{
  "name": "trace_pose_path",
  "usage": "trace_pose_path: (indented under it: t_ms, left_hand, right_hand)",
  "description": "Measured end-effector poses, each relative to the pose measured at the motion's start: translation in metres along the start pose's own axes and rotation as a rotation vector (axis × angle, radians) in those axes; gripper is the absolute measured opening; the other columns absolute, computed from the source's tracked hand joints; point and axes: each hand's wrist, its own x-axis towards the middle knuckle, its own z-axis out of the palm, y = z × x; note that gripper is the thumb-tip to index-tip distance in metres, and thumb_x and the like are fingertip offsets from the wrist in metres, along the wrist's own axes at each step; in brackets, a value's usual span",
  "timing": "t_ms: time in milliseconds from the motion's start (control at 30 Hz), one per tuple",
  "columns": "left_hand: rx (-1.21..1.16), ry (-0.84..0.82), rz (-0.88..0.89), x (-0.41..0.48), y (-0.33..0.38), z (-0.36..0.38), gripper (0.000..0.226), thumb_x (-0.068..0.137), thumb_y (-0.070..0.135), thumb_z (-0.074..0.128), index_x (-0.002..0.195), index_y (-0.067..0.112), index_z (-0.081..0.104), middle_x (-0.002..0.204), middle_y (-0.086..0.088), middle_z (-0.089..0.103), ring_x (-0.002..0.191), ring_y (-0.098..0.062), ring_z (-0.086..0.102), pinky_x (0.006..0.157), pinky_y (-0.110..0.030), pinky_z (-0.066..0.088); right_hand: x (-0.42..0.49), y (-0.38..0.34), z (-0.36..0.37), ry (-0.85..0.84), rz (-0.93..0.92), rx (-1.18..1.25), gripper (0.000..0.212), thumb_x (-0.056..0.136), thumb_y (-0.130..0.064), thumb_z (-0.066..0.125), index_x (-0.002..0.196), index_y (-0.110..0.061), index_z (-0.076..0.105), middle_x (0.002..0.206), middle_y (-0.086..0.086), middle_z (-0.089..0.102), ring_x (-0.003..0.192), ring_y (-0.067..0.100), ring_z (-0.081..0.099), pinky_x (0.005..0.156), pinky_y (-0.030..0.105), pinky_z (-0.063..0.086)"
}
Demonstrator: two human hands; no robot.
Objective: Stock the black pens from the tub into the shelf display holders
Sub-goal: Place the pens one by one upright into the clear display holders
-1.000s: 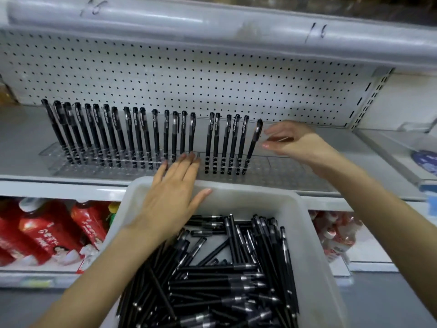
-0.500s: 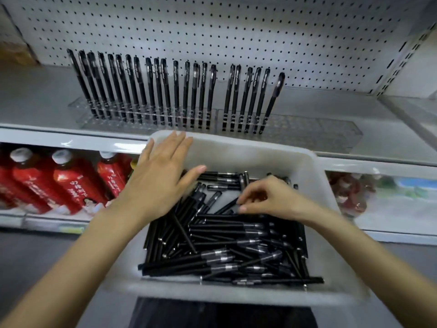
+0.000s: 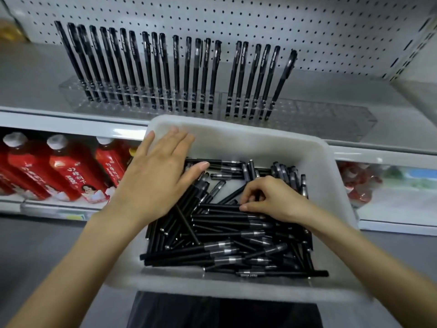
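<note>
Black pens [image 3: 224, 235] lie heaped crosswise in a white plastic tub [image 3: 331, 166], below a shelf [image 3: 35, 74] where standing pens [image 3: 165, 67] fill clear holders [image 3: 331, 114]. Left hand [image 3: 160, 176] rests flat on the tub's far left rim, fingers [image 3: 175, 140] straight, holding nothing. Right hand [image 3: 272, 200] curls into the heap, its fingers pinching one pen. Each pen looks light, stiff and smooth, likely slippery; a mid-barrel pinch should lift it free of its neighbours.
</note>
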Motion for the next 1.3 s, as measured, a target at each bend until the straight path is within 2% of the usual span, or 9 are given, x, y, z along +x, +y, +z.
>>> trace_pose_path:
  t_ms: [133,267,400,633,833,933,1067,1167,1300]
  left_hand:
    - [-0.067,-0.001,0.006,0.001,0.000,-0.003,0.080,0.085,0.067,0.009,0.145,0.021,0.034,0.153,0.002,0.030,0.143,-0.007,0.012,0.119,-0.034,0.001]
    - [-0.375,-0.034,-0.036,0.001,0.015,-0.014,0.068,0.087,0.070,0.027,0.137,0.027,0.046,0.137,0.013,0.047,0.128,-0.001,0.036,0.108,-0.025,0.028]
    - [-0.411,-0.109,0.063,0.009,0.027,-0.016,0.057,0.080,0.063,0.036,0.121,0.032,0.061,0.114,0.020,0.062,0.106,0.001,0.054,0.093,-0.031,0.046]
    - [-0.443,-0.073,0.134,0.029,0.035,-0.019,0.016,0.083,0.037,0.067,0.098,0.037,0.071,0.084,0.029,0.063,0.084,0.005,0.059,0.076,-0.031,0.051]
    - [-0.592,-0.048,0.061,0.044,0.042,-0.018,0.009,0.083,0.035,0.065,0.089,0.041,0.069,0.082,0.025,0.068,0.080,0.007,0.060,0.072,-0.017,0.048]
    - [-0.666,-0.047,0.055,0.053,0.047,-0.015,0.009,0.085,0.030,0.065,0.088,0.037,0.069,0.080,0.024,0.069,0.080,0.003,0.064,0.078,-0.028,0.052]
    - [-0.646,-0.005,0.085,0.066,0.057,-0.015,0.011,0.087,0.032,0.062,0.085,0.043,0.065,0.082,0.023,0.068,0.082,0.003,0.062,0.075,-0.022,0.049]
    - [-0.404,0.061,0.124,0.074,0.051,-0.017,0.034,0.090,0.050,0.044,0.114,0.035,0.063,0.106,0.022,0.063,0.101,0.005,0.055,0.085,-0.021,0.044]
    - [-0.111,0.149,0.129,0.084,0.035,-0.010,0.057,0.093,0.056,0.030,0.127,0.020,0.057,0.126,0.003,0.059,0.116,-0.017,0.055,0.098,-0.034,0.039]
  right_hand:
    - [0.000,-0.001,0.000,-0.012,-0.024,0.032,0.010,0.083,-0.020,0.070,0.076,-0.024,0.064,0.076,-0.009,0.061,0.066,-0.001,0.053,0.062,0.010,0.041]
    - [-0.003,-0.003,-0.013,0.016,-0.077,0.108,0.010,0.089,-0.018,0.063,0.079,-0.021,0.062,0.082,-0.004,0.065,0.075,0.007,0.059,0.070,0.018,0.046]
    - [-0.006,-0.012,-0.030,0.066,-0.119,0.254,0.016,0.090,-0.013,0.060,0.079,-0.023,0.058,0.074,-0.004,0.065,0.067,0.004,0.060,0.066,0.019,0.047]
    - [-0.011,-0.027,-0.067,0.115,-0.128,0.468,0.007,0.083,-0.006,0.067,0.077,-0.010,0.066,0.057,-0.001,0.063,0.048,0.006,0.057,0.045,0.014,0.042]
    - [-0.017,-0.019,-0.103,0.263,-0.113,0.911,0.016,0.068,-0.006,0.069,0.083,-0.002,0.068,0.071,0.010,0.067,0.063,0.015,0.063,0.060,0.018,0.052]
    - [-0.014,-0.021,-0.108,0.301,-0.142,1.053,0.018,0.067,-0.003,0.066,0.086,-0.001,0.068,0.078,0.014,0.067,0.062,0.013,0.062,0.063,0.018,0.052]
    - [-0.009,-0.026,-0.115,0.398,-0.176,0.960,0.022,0.066,-0.014,0.068,0.087,-0.007,0.070,0.083,0.008,0.071,0.068,0.012,0.063,0.063,0.020,0.051]
    - [-0.008,-0.024,-0.143,0.588,-0.190,0.799,0.024,0.065,-0.023,0.069,0.088,-0.019,0.071,0.086,-0.001,0.074,0.079,0.009,0.067,0.066,0.019,0.053]
    - [-0.003,-0.017,-0.184,0.832,-0.216,0.643,0.016,0.079,-0.006,0.070,0.091,-0.017,0.068,0.080,-0.009,0.074,0.081,0.009,0.069,0.072,0.020,0.055]
